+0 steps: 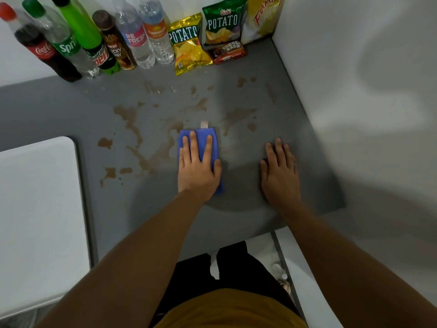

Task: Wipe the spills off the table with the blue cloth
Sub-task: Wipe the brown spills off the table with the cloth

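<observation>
A grey desk (59,110) fits into a corner formed by a white back wall (184,5) and a white right-hand wall (354,67). A white rounded-corner panel (40,209) adjoins its left side. Soft shadows fall across the right-hand wall. Pale floor (260,247) shows below the near edge.

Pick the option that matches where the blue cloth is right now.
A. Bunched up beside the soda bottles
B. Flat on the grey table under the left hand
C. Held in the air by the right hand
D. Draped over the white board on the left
B: the blue cloth lies flat on the grey table with the left hand pressed on top of it, while the right hand rests bare on the table.
</observation>
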Available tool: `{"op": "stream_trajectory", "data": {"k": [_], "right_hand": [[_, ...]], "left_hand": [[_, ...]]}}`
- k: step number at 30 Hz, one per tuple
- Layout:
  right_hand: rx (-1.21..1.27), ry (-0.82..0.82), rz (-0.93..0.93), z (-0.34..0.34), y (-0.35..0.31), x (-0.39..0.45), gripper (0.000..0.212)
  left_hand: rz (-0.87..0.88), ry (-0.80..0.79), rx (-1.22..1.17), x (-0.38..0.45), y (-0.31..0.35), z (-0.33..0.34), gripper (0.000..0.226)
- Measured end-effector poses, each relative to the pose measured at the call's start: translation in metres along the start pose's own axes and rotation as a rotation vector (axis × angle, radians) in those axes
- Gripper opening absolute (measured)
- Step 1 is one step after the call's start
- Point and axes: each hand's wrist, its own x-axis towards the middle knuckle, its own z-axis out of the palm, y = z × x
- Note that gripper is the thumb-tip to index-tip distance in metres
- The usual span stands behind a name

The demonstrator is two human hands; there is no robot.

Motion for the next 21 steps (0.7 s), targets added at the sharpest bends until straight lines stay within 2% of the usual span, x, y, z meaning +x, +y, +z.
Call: {"op": "stream_trajectory", "data": {"k": [4,8,11,13,18,21], "right_hand": [[0.005,0.006,0.01,0.001,-0.001,0.0,0.056],[0.012,-0.004,0.011,0.0,0.0,0.001,0.056],[-0.004,-0.016,0.011,-0.001,-0.001,0.001,0.056],[-0.017,-0.017,0.011,-0.002,-0.001,0.0,0.057],[-0.027,-0.031,0.017,-0.002,-0.002,0.001,0.057],[-0.025,-0.01,0.017,-0.002,-0.003,-0.001,0.056]], "left_hand": [[0.014,-0.054,0.023,0.033,0.02,-0.002,0.07],[0.188,-0.083,0.036,0.027,0.039,0.003,0.068],[0.244,-0.072,0.002,0.004,0.037,0.005,0.066],[0.226,-0.052,-0.012,-0.016,0.028,0.006,0.066],[0.04,-0.005,-0.03,-0.043,-0.016,0.002,0.07],[0.042,-0.002,-0.006,-0.03,-0.033,-0.003,0.069]]}}
